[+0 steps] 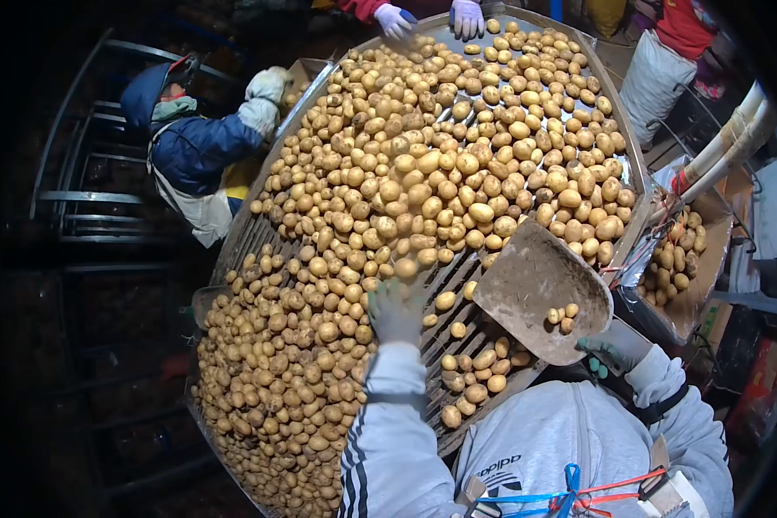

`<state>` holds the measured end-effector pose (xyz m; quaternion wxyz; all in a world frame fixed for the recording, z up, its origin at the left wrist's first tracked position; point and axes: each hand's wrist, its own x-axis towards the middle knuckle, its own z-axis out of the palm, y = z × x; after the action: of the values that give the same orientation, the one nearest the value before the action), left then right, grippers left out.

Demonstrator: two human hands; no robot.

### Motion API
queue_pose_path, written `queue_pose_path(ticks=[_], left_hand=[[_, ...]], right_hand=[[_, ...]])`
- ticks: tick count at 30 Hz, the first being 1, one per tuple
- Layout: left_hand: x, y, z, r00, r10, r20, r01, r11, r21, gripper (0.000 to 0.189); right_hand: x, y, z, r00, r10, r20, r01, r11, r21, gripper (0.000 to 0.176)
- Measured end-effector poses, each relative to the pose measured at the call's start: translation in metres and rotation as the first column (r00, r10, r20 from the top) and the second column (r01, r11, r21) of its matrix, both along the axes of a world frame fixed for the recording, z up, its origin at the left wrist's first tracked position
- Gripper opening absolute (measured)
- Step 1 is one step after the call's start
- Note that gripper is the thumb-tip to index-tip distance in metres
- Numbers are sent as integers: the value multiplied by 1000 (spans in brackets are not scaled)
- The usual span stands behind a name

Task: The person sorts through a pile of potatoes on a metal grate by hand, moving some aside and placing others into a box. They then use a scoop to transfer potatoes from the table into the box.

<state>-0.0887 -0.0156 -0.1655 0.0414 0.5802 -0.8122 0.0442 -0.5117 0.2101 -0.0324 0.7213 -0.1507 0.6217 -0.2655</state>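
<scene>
My left hand [394, 312], in a dusty glove, reaches over the slatted table [440, 278] at the edge of the potato heap [293, 332]. Its fingers look stretched forward against the potatoes, slightly blurred by motion, with nothing visibly held. At the lower right, my right hand [617, 347], in a green-and-grey glove, grips the near edge of a wide, dirty scoop [535, 285]. Several small potatoes [563, 318] lie inside the scoop near that hand. Just below the scoop, a loose group of potatoes [479, 380] rests on the slats.
A co-worker in a blue jacket [200, 151] stands at the left side. Another person's gloved hands [432, 19] are at the far edge. On the right stand a box of potatoes [708, 250], pale pipes [725, 142] and a white sack [658, 85].
</scene>
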Motion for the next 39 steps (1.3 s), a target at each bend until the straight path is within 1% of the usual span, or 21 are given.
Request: queue_pose_path(ticks=[3,5,6,8,10,11,14,17,19,21,23,24,25,28,29,30,32,33,35,36,39], left_hand=[[-40,70,68,989,-94,-115,122,956,266,63],[-41,96,75,966,-133,-220,197,934,298,56],[-35,91,71,875,80,-477,143,900,413,49],[-14,63,64,898,43,-439,75,966,248,44],[-6,19,77,936,43,-350,25,982,188,37],[-10,-1,85,959,56,-279,7,976,218,33],[-12,-39,40,998,65,-4,-63,974,219,34],[-22,-52,42,986,134,94,-158,931,330,36],[-26,-50,52,917,328,-226,-178,845,504,35],[-31,-48,68,721,519,-459,-109,739,664,34],[-49,-37,85,769,320,-554,172,731,661,42],[-58,-31,96,759,228,-609,311,695,648,47],[-60,-32,99,759,-4,-651,410,780,473,52],[-63,-65,111,807,342,-481,-142,903,405,64],[-31,-89,64,933,186,-309,-90,950,299,72],[-41,-87,67,998,65,12,-65,949,309,72],[-57,-60,45,1000,19,-1,-18,964,267,70],[-54,-35,23,939,73,-337,-7,981,195,68],[-64,5,48,886,140,-442,98,874,475,68],[-56,14,51,885,-29,-465,243,881,406,62],[-32,-41,60,945,-13,-328,117,946,301,44]], right_hand=[[0,-2,-13,1000,-13,23,14,998,-67,31],[1,-12,-11,1000,9,22,-9,1000,-25,29],[1,-18,1,1000,21,14,-21,999,28,29],[0,-26,8,998,71,1,-70,991,118,31],[4,-29,3,998,58,-11,-57,997,47,31],[6,-28,-3,999,48,-18,-48,999,12,31],[11,-19,-36,1000,4,10,-2,990,-138,31],[17,-18,-45,999,32,-31,-39,972,-231,31],[14,-26,-34,995,89,-48,-95,982,-163,32],[11,-33,-11,989,145,-35,-146,989,-25,33],[14,-36,-2,977,214,-3,-212,969,123,34],[16,-36,-4,981,195,-17,-193,975,110,34],[18,-34,-5,984,177,-32,-173,980,97,35],[15,-32,-4,990,132,-45,-128,989,74,37],[16,-30,-4,992,117,-40,-114,991,75,38],[19,-29,-6,998,62,-14,-61,997,44,39],[22,-23,-12,998,-7,60,11,997,-74,39],[21,-27,-9,998,-7,61,11,998,-64,37],[19,-34,-2,998,-7,64,9,999,-45,34],[16,-34,-6,999,20,36,-20,1000,7,32],[11,-27,-18,999,27,19,-28,998,62,31]])
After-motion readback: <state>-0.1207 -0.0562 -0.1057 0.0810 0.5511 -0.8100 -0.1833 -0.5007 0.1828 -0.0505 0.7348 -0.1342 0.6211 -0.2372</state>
